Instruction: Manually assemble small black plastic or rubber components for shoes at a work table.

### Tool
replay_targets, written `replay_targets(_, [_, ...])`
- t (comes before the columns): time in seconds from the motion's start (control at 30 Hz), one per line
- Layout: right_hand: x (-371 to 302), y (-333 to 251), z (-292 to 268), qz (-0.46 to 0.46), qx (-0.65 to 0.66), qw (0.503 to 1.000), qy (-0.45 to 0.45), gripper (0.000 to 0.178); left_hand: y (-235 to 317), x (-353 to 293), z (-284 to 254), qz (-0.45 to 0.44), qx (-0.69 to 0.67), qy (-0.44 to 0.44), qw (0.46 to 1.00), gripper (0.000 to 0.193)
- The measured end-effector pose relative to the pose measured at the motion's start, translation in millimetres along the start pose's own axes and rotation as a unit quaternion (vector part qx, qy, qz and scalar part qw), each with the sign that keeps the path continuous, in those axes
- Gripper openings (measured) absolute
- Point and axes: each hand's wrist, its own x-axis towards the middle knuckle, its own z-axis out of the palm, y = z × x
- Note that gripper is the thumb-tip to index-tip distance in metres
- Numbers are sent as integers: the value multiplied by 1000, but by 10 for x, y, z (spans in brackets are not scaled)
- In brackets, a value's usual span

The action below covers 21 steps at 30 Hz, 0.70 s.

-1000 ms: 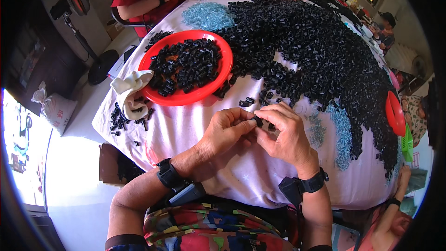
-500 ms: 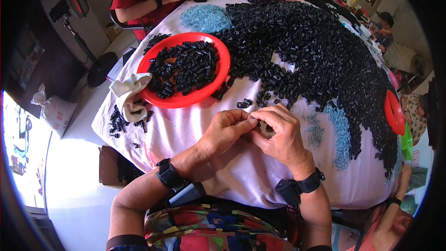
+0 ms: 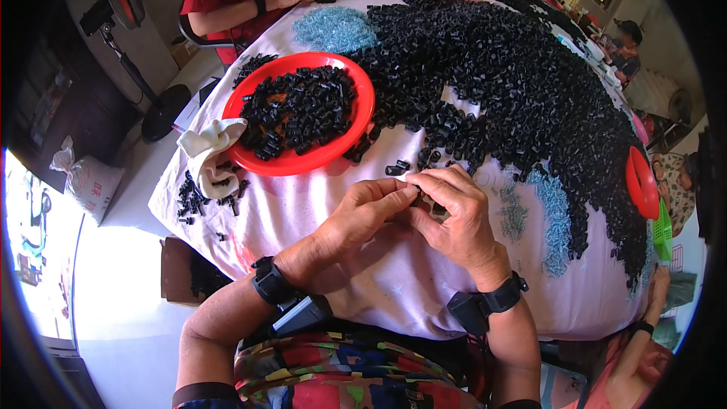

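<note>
My left hand (image 3: 367, 210) and my right hand (image 3: 457, 216) meet over the near part of the pale cloth, fingertips together. Both are closed in a pinch around a small black plastic part, mostly hidden by the fingers. Just beyond the fingertips lie a few loose black plastic pieces (image 3: 397, 169). Behind them spreads a large heap of black plastic pieces (image 3: 485, 68). To the left stands a red round tray (image 3: 362, 117) filled with similar black pieces.
A white cloth glove (image 3: 208, 148) lies against the tray, beside black pins (image 3: 193, 201). Bluish clear small parts form piles (image 3: 333, 29) on the cloth. A person in red (image 3: 227, 0) works at the far left; others sit along the right. A fan (image 3: 129, 38) stands at left.
My fingers have shifted slightly against each other, the right fingertips moving a little left. The far-left person's hands have also moved. The tray and heap look the same.
</note>
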Motion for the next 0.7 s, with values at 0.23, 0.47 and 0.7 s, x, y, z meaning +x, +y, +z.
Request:
replay_targets(0.23, [-16,36,-20,-20,-11,999,-25,42,-28,-12,-98,-51,-35,-54,997,31])
replay_targets(0.47, [-22,66,-7,-27,4,999,-36,38,-52,-25,-68,-50,-41,-40,997,31])
replay_targets(0.7, [-11,64,2,-23,-13,999,-47,36,-66,-18,-52,-67,-56,-19,996,33])
